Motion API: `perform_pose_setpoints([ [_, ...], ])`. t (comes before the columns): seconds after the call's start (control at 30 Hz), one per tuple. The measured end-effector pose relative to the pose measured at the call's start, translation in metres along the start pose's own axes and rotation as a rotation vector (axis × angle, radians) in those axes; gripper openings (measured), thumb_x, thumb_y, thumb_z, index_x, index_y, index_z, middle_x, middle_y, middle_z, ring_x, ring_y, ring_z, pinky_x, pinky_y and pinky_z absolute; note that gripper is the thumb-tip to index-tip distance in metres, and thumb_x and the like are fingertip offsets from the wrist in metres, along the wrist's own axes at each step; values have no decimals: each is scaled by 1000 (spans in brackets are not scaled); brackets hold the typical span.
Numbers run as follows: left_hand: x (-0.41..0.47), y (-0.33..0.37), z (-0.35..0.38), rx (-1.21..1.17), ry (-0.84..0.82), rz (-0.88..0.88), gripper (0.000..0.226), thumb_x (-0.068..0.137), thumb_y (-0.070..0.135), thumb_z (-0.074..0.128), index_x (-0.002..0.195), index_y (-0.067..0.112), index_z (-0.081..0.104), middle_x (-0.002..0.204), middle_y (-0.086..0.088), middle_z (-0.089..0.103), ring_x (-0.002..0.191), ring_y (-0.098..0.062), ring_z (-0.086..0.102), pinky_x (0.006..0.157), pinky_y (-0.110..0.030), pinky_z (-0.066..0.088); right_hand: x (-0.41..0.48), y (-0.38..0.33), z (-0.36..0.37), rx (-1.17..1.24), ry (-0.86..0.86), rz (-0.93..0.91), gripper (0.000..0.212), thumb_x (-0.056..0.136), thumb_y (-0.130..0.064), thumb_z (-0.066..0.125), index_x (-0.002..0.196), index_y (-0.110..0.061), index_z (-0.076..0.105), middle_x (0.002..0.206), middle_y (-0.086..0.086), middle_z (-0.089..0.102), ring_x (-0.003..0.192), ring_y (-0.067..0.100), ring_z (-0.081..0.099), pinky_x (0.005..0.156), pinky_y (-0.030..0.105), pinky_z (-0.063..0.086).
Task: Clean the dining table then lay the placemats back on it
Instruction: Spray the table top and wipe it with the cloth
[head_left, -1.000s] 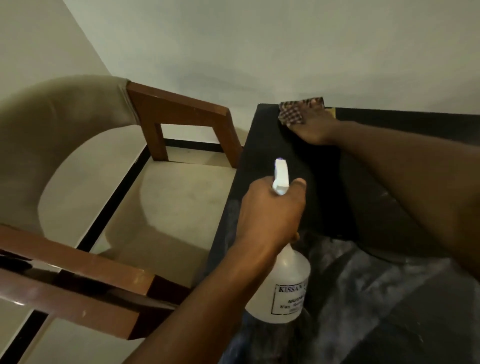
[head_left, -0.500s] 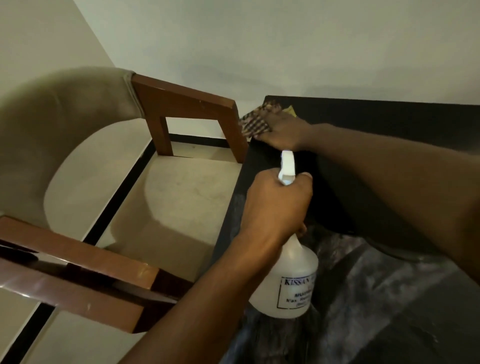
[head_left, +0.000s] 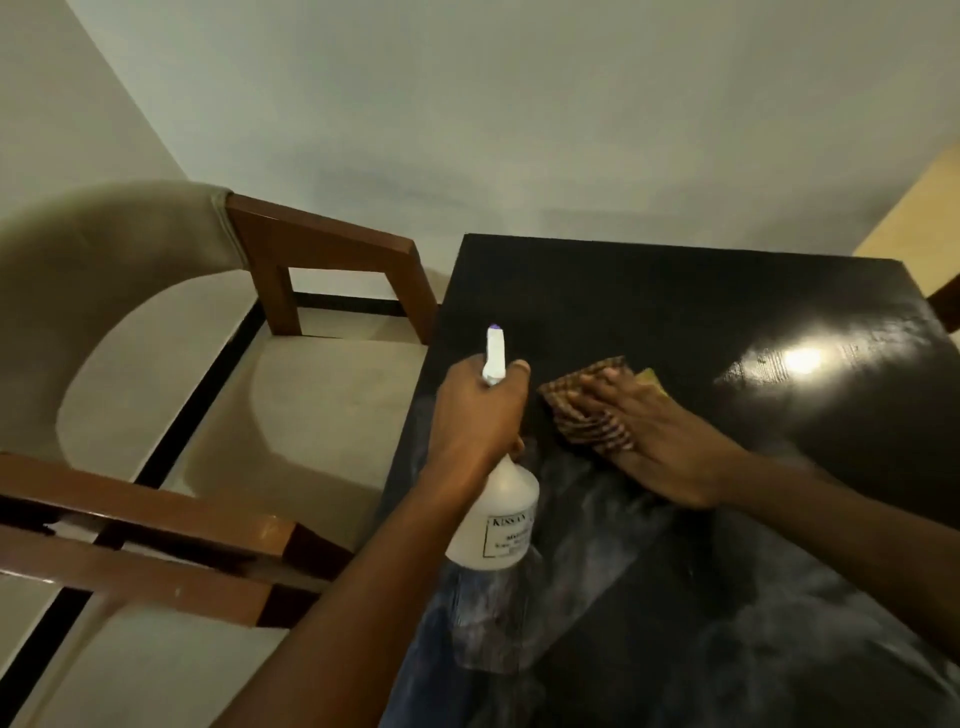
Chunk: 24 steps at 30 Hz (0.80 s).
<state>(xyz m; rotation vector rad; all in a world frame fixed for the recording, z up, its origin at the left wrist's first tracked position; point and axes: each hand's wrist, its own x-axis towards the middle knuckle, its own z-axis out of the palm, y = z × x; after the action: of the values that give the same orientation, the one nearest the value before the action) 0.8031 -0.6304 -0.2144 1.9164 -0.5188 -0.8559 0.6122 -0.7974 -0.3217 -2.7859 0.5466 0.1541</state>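
R hand (head_left: 649, 441) lies flat, fingers straight, pressing the checked cloth (head_left: 587, 415) onto the dark tabletop (head_left: 675, 312) near its left edge. Cloth looks soft & limp, prob best palmed flat. L hand (head_left: 478, 410) wraps the spray bottle (head_left: 501, 519) neck; light plastic, I'd say

The left hand (head_left: 478, 410) around spray bottle (head_left: 501, 514), right hand (head_left: 654, 441) flat on cloth (head_left: 592, 434) (dark table (head_left: 675, 312))
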Motion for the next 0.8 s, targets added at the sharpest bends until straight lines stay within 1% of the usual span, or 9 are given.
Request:
perform_pose_setpoints([
  [0.1,-8,-1,-2,20,-5,55,18,105,37,61,90,28,56,88,-6,65,60,-15,60,61,-30,57,-30,29,-3,21,104,233,78,93,-73,19,160,-40,0,173,-6,4,155,6,-11,121,19,-18],
  [0.13,-12,-2,-6,22,-10,73,18,104,36,61,89,28,56,89,-7,65,62,-16,60,63,-31,58,-32,35,-5,30,111,291,79,92,-70,19,162,-37,4,174,-4,7,157,8,-6,122,19,-15],
  [0.2,-28,-6,-17,30,-34,86,17,104,36,62,91,29,55,89,-8,64,67,-19,60,71,-37,58,-25,42,-3,69,135,382,85,90,-71,17,166,-33,11,174,-3,8,160,16,-1,128,30,-4],
  [0.27,-46,-14,-33,78,-97,80,14,104,38,62,95,26,59,89,-9,64,69,-19,60,75,-41,58,-6,37,-3,68,138,481,86,91,-70,16,167,-28,14,175,-2,7,161,21,0,130,40,0],
  [0.37,-74,-31,-56,203,-187,58,29,103,40,63,100,11,64,85,-11,65,59,-17,59,66,-37,56,21,16,2,73,147,570,71,105,-58,27,166,-25,15,175,-2,3,161,24,-4,130,47,0],
  [0.47,-102,-44,-74,215,-235,19,27,103,35,63,93,10,64,74,-9,66,44,-11,56,52,-28,52,33,-19,5,102,114,485,69,107,-55,29,166,-24,13,175,-4,0,161,22,-6,129,47,-1],
  [0.6,-135,-51,-87,297,-322,-22,30,103,36,63,84,13,62,55,-1,63,42,-11,55,53,-27,53,-10,-68,17,121,65,295,71,104,-60,21,166,-30,4,175,-5,-1,160,18,-9,130,45,-1],
  [0.7,-154,-54,-92,322,-340,22,38,102,39,63,76,12,63,59,-3,67,43,-18,57,57,-36,56,-76,-86,32,95,70,165,74,100,-69,11,166,-37,5,174,-10,1,160,14,-8,130,44,-1],
  [0.8,-168,-57,-96,338,-348,57,39,102,40,62,74,12,63,55,-1,66,40,-15,56,57,-35,55,-126,-67,39,64,76,202,70,101,-68,15,164,-41,4,174,-11,0,160,10,-10,130,41,-2],
])
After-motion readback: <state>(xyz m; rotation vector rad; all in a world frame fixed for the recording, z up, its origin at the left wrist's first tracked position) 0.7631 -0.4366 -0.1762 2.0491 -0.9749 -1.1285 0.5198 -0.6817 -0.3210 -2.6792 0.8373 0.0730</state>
